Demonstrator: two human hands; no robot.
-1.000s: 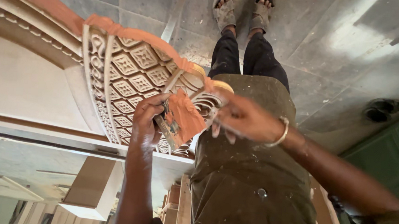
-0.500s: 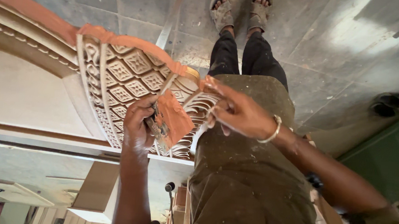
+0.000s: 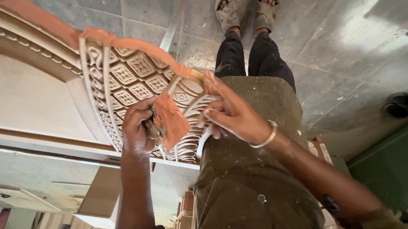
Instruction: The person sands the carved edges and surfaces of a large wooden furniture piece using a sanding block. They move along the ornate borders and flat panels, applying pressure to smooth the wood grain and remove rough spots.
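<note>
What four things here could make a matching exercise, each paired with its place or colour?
Things:
1. left hand
2. right hand
3. sandals
4. bangle

Descriptions:
a. on the grey floor, at the top of the view
b. silver, round the right wrist
c. fingers resting on the edge of the carved panel
d. in a grip on an orange sheet against the carving

Pairs: 1-d, 2-c, 3-a, 4-b
</note>
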